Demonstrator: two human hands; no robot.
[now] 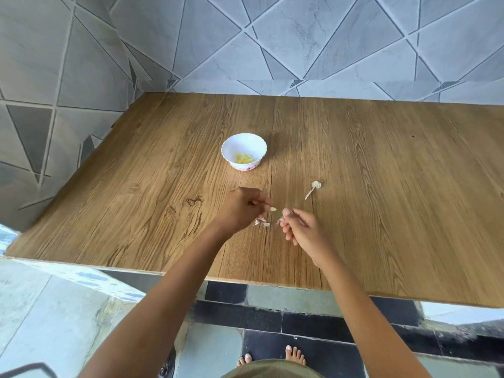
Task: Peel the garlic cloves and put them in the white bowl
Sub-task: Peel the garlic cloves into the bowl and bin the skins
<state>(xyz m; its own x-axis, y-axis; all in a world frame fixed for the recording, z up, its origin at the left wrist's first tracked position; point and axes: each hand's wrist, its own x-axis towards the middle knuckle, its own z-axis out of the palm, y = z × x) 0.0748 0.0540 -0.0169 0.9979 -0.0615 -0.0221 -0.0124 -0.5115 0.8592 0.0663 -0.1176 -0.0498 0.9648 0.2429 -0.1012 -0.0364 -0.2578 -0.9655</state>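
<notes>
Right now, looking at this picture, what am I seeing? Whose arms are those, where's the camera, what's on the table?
No machine: these are a person's bare arms, filmed from a camera worn on their head, looking down. On the wooden table sit a white bowl holding peeled garlic, a leftover garlic stem, and loose skins by the hands. The left hand pinches a small pale piece, clove or skin I cannot tell; the right hand seems to pinch a wisp of skin.
</notes>
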